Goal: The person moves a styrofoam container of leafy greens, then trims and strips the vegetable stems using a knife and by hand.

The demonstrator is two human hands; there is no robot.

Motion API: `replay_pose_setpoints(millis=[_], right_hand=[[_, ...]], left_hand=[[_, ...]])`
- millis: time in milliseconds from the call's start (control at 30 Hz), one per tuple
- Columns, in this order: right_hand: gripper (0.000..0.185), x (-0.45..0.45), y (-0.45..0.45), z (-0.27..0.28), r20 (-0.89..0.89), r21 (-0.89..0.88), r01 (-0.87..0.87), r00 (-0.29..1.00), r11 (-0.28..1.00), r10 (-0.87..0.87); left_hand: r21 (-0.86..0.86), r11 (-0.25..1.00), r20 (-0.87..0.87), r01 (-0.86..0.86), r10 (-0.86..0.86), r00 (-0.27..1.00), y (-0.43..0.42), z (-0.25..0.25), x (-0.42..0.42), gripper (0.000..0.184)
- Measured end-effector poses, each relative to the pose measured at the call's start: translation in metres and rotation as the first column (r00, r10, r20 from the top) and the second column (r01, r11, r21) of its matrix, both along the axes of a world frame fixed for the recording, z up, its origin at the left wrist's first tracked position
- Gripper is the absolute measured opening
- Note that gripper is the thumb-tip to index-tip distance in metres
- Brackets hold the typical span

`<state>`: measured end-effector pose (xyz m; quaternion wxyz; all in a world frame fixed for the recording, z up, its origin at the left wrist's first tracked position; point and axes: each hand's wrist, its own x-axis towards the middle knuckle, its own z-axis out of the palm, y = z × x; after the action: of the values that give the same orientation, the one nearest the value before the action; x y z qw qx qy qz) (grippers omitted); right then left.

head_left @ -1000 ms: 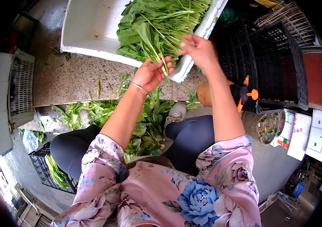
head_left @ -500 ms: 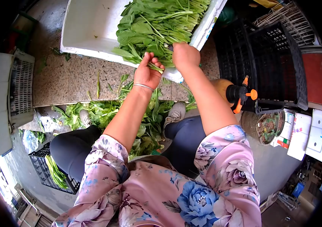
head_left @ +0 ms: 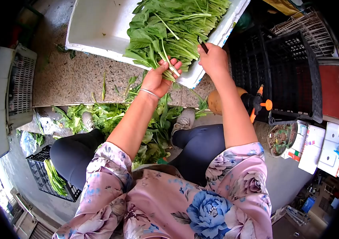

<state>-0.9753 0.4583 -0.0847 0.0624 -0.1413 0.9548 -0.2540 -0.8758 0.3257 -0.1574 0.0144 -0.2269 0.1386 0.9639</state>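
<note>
The left hand, palm up, curls around a few leafy stalks at the near edge of the foam box; their pale cut ends point toward the body, probably so the bases stay exposed while the leaves rest on the pile. The right hand, well apart from it, is closed on what looks like a small knife, held over the box's right wall, seemingly to have the blade beside the stalk ends. Inside, the leafy greens lie layered against that wall, stalks mostly turned right, which appears to line up their bases. The box sits on the speckled bench. Below the bench's near edge, loose leaves cover the floor between 2 shoes, perhaps dropped there for convenience. A pump sprayer stands near the bench's right end; beside the left leg, a black crate holds 1 bundle of stalks.
</note>
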Motion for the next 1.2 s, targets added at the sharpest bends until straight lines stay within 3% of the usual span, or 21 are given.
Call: replay_pose_setpoints(millis=[33, 133, 200, 300, 400, 467, 567, 600, 633, 700, 733, 833, 900, 967, 1033, 1100, 1133, 1167, 1200], right_hand=[[0.018, 0.002, -0.005, 0.005, -0.094, 0.161, 0.018, 0.996, 0.987, -0.002], [0.015, 0.01, -0.023, 0.001, -0.01, 0.462, -0.04, 0.999, 0.886, 0.051], [0.015, 0.01, -0.028, -0.003, -0.02, 0.482, -0.051, 0.997, 0.874, 0.069], [0.015, 0.01, -0.028, -0.002, -0.036, 0.516, -0.074, 0.994, 0.854, 0.108], [0.012, 0.007, -0.019, -0.002, 0.0, 0.452, -0.037, 0.999, 0.891, 0.041], [0.022, 0.004, -0.006, -0.009, 0.32, -0.012, 0.012, 0.947, 1.0, -0.008], [0.026, 0.003, 0.0, -0.023, 0.344, -0.038, 0.013, 0.939, 0.999, 0.001], [0.024, 0.007, -0.004, -0.017, 0.225, 0.096, -0.051, 0.974, 0.994, 0.028], [0.024, 0.011, -0.01, -0.011, 0.224, 0.097, -0.05, 0.974, 0.994, 0.027], [0.024, 0.018, -0.022, -0.005, 0.051, 0.126, -0.149, 0.988, 0.981, 0.143], [0.024, 0.016, -0.025, -0.012, 0.249, -0.034, -0.207, 0.946, 0.978, 0.209], [0.025, 0.025, -0.035, -0.029, -0.007, 0.003, -0.302, 0.953, 0.953, 0.302], [0.025, 0.015, -0.033, -0.022, 0.136, -0.061, -0.209, 0.967, 0.976, 0.215], [0.021, 0.003, -0.023, -0.019, 0.097, -0.105, -0.056, 0.993, 0.993, 0.066], [0.02, -0.003, -0.01, -0.018, 0.113, -0.252, -0.067, 0.989, 0.965, 0.098], [0.021, -0.01, 0.002, -0.017, 0.136, -0.279, -0.022, 0.989, 0.96, 0.062], [0.02, -0.008, 0.008, 0.003, 0.241, -0.206, -0.121, 0.955, 0.971, 0.17], [0.023, 0.004, 0.01, 0.036, 0.494, -0.245, -0.233, 0.805, 0.941, 0.328], [0.026, 0.012, 0.014, 0.041, 0.568, -0.27, -0.27, 0.73, 0.924, 0.379]], left_hand=[[0.035, 0.999, -0.033, 0.011, -0.01, 0.999, -0.002, 0.002, 0.002, 0.018], [0.137, 0.991, -0.12, -0.009, 0.025, 0.992, -0.006, 0.002, 0.013, 0.022], [0.269, 0.961, -0.216, -0.055, 0.115, 0.97, -0.008, 0.001, 0.02, 0.024], [0.317, 0.948, -0.251, -0.003, 0.088, 0.964, -0.014, -0.008, 0.024, 0.024], [0.301, 0.953, -0.243, 0.02, 0.056, 0.968, -0.017, -0.017, 0.027, 0.022], [0.287, 0.957, -0.225, 0.034, 0.033, 0.974, -0.018, -0.015, 0.03, 0.02], [0.312, 0.946, -0.277, 0.084, 0.006, 0.961, -0.021, -0.02, 0.032, 0.019], [0.295, 0.952, -0.276, 0.082, 0.003, 0.961, -0.02, -0.02, 0.032, 0.019], [0.296, 0.952, -0.277, 0.083, 0.003, 0.961, -0.02, -0.019, 0.031, 0.019], [0.295, 0.951, -0.28, 0.088, -0.002, 0.96, -0.019, -0.018, 0.031, 0.019], [0.295, 0.952, -0.279, 0.087, -0.001, 0.96, -0.019, -0.017, 0.031, 0.019], [0.269, 0.96, -0.216, 0.082, -0.023, 0.976, -0.023, -0.018, 0.032, 0.02], [0.297, 0.942, -0.241, 0.155, -0.083, 0.967, -0.026, -0.017, 0.032, 0.021], [0.267, 0.952, -0.234, 0.148, -0.085, 0.968, -0.027, -0.015, 0.034, 0.021], [0.264, 0.949, -0.203, 0.173, -0.121, 0.972, -0.029, -0.013, 0.037, 0.02], [0.272, 0.951, -0.187, 0.149, -0.1, 0.977, -0.032, -0.01, 0.039, 0.02], [0.28, 0.951, -0.174, 0.13, -0.083, 0.981, -0.033, -0.009, 0.039, 0.02], [0.281, 0.951, -0.178, 0.131, -0.082, 0.981, -0.035, -0.01, 0.04, 0.02], [0.247, 0.958, -0.202, 0.145, -0.095, 0.975, -0.036, -0.009, 0.04, 0.02]])
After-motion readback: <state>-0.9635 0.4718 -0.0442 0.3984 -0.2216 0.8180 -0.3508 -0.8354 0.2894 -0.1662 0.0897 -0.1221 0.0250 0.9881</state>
